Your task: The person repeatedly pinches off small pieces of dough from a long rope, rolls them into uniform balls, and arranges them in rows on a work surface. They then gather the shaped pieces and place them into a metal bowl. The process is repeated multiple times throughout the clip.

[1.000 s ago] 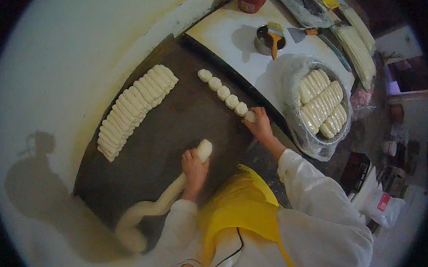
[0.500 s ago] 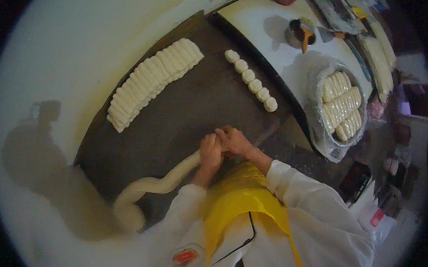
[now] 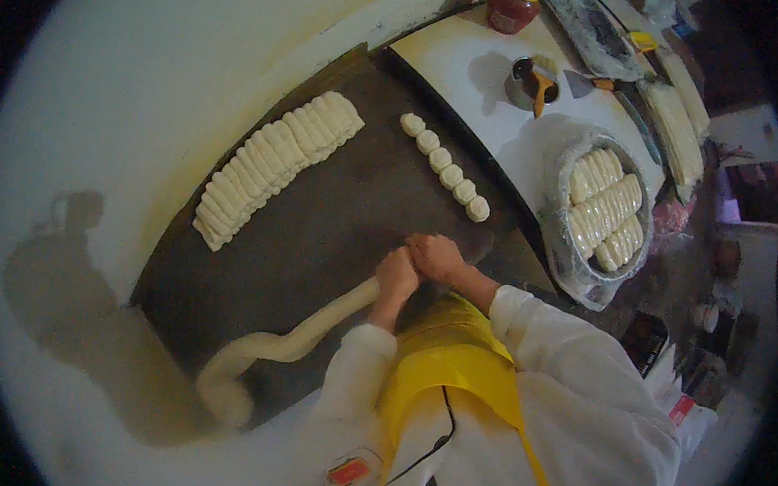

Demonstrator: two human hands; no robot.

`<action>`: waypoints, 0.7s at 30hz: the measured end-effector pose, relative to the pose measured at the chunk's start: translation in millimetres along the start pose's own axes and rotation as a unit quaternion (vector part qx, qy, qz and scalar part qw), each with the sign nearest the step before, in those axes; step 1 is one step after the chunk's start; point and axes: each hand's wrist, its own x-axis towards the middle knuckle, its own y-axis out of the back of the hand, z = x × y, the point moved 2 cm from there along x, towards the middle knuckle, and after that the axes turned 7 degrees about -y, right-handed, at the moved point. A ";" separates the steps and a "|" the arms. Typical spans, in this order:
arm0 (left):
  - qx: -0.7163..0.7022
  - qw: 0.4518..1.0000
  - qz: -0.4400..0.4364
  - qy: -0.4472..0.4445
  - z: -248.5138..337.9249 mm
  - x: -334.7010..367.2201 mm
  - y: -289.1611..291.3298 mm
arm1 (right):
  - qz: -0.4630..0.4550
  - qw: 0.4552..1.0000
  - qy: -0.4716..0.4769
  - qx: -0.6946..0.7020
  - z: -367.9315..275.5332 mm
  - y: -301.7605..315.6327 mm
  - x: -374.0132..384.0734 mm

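A long, thick rope of dough [image 3: 301, 331] curves over the dark work surface [image 3: 321, 204], from the lower left up to my hands. My left hand [image 3: 397, 276] is closed around its end. Pressed against it, my right hand [image 3: 437, 256] is closed too; whatever its fingers hold is hidden behind them. Ahead of my hands, to the right, several small round dough pieces [image 3: 451, 175] lie in a slanting row. Farther left, many strips of dough [image 3: 274, 162] lie side by side in a long, tight row.
On a pale surface at right stands a plastic-lined round tub [image 3: 552, 229] holding dough pieces. Beyond it are a metal cup [image 3: 521, 81] with a brush [image 3: 541, 93] across it, a scraper [image 3: 582, 83] and a red jar [image 3: 512, 12]. A wall [image 3: 87, 122] borders the left side.
Both my hands have shifted slightly to the right, still together at the end of the dough rope. The rope's near part looks straighter. The view has tilted a little.
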 end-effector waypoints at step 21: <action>0.132 0.946 0.265 -0.130 -60.1 -26.6 4.1 | 0.219 0.951 -0.195 0.095 125.5 40.4 -41.4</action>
